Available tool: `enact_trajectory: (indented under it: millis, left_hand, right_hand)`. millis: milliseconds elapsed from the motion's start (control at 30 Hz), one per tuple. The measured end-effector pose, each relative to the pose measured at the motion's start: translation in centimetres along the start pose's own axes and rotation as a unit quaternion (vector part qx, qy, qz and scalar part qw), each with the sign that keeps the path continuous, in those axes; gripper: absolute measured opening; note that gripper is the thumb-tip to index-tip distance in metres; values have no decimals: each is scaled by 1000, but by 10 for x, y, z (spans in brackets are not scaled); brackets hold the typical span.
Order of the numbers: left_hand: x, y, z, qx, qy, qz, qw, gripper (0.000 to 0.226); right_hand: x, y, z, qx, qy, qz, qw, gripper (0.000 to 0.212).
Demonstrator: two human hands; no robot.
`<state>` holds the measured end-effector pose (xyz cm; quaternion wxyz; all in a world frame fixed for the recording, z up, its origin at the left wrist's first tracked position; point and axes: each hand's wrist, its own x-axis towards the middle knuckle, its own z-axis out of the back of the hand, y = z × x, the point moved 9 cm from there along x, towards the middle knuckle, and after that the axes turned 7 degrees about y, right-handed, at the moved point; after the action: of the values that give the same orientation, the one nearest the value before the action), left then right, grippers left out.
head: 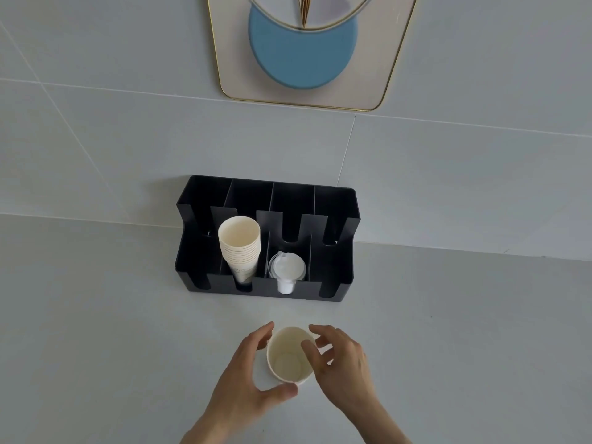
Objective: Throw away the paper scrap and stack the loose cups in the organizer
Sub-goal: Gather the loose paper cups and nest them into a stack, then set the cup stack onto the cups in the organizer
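A loose white paper cup (290,355) sits near the counter's front, mouth tipped toward me. My left hand (248,379) curls around its left side, thumb under the rim, and grips it. My right hand (341,363) is at its right side with fingers spread, fingertips touching the rim. Behind stands the black organizer (333,283) against the wall. A stack of several paper cups (240,241) leans in its second slot from the left. No paper scrap shows.
A stack of clear plastic lids (286,267) fills the organizer's third slot; the outer slots hold nothing. A framed picture with a blue disc (302,52) hangs on the tiled wall above. The pale counter (112,331) spreads to both sides.
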<state>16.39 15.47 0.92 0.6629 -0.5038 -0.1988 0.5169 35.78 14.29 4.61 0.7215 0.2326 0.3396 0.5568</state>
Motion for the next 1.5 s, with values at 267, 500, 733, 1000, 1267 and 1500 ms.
enact_trajectory:
  millis: [267, 500, 733, 1000, 1267, 1500]
  left_hand:
    - [-2, 4, 23, -110, -8, 54, 992, 51]
    - [0, 7, 28, -203, -39, 71, 976, 28]
    - [19, -29, 71, -220, -65, 29, 973, 12]
    - [59, -97, 153, -218, -105, -46, 969, 6]
    - [93, -145, 221, -244, -165, -78, 952, 13]
    - [109, -152, 262, -264, -200, -83, 940, 12]
  right_hand:
    - [-8, -14, -5, 163, 86, -88, 979, 20]
    - [-7, -5, -3, 220, 76, -92, 968, 19]
    - [19, 39, 18, 263, 76, -65, 960, 21]
    - [67, 124, 62, 258, 69, 13, 964, 26]
    - [111, 198, 95, 278, 30, 51, 959, 22]
    - [141, 232, 87, 288, 36, 47, 956, 26]
